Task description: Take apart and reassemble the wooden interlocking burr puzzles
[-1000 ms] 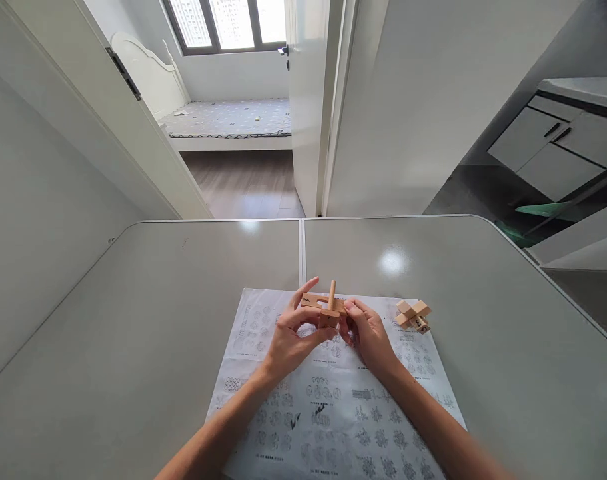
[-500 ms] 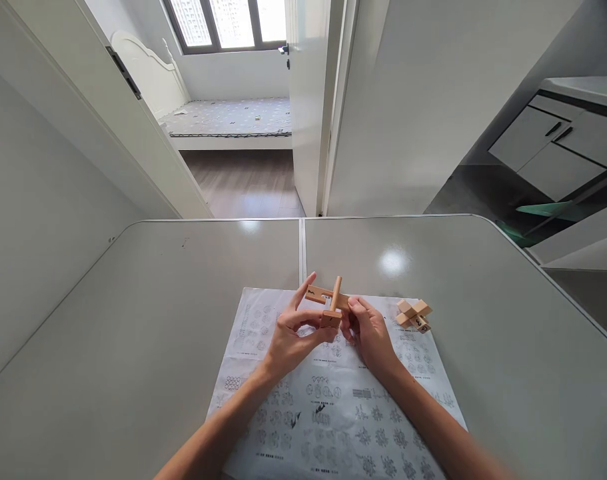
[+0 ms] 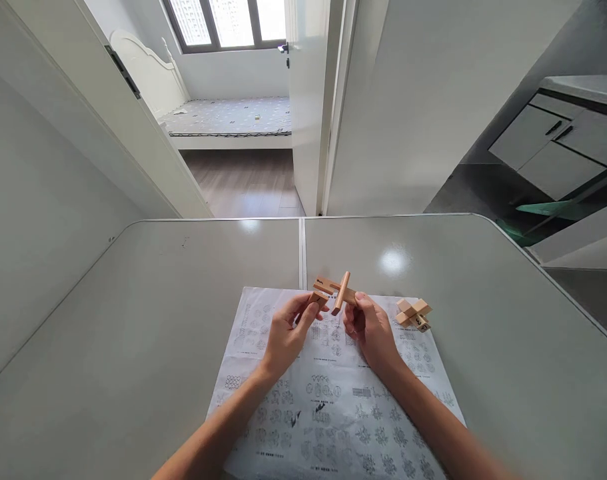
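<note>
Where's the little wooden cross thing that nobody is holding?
In the head view, the wooden cross is right of the middle, at the far right corner of the printed paper, to the right of the right hand.

Above the printed sheet (image 3: 333,370), I see the left hand (image 3: 288,330) curled into a pinch, and the right hand (image 3: 376,331) pinching similarly, near it. The left forearm (image 3: 222,421) slants over the sheet's left side, the right forearm (image 3: 433,415) over its right.
</note>
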Motion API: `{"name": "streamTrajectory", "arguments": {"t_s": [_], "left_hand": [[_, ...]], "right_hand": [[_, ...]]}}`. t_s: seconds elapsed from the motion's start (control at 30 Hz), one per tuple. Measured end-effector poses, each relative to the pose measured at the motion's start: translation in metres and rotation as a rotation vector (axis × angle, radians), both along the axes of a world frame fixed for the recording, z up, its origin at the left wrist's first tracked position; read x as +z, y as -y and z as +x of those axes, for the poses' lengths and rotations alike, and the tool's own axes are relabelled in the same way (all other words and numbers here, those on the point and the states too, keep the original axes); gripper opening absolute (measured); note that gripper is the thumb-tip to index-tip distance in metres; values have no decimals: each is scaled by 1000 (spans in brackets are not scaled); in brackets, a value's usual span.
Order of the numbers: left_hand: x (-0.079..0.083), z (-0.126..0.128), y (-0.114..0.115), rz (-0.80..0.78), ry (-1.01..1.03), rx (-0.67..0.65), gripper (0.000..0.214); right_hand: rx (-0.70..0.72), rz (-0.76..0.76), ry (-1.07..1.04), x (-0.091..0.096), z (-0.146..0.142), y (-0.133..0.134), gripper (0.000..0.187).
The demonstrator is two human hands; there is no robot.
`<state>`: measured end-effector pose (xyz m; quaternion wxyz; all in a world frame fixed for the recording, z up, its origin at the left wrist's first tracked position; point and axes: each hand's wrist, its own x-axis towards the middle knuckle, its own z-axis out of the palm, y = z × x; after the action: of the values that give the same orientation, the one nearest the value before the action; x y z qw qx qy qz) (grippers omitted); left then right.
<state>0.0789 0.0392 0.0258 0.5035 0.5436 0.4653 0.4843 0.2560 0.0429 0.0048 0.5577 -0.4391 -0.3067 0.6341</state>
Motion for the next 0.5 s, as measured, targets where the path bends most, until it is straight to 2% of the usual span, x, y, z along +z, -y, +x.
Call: {"name": "streamTrajectory", "arguments": {"t_s": [0.2, 0.37, 0.5], "left_hand": [[-1, 1, 1, 59, -182, 40, 35], [-1, -10, -7, 79, -344, 168, 33], [0, -19, -15, 112, -426, 220, 35]], "right_hand": [[10, 19, 33, 0, 0, 1, 44], [5, 13, 28, -2, 1, 0, 43], [4, 7, 1, -3, 1, 0, 44]]}}
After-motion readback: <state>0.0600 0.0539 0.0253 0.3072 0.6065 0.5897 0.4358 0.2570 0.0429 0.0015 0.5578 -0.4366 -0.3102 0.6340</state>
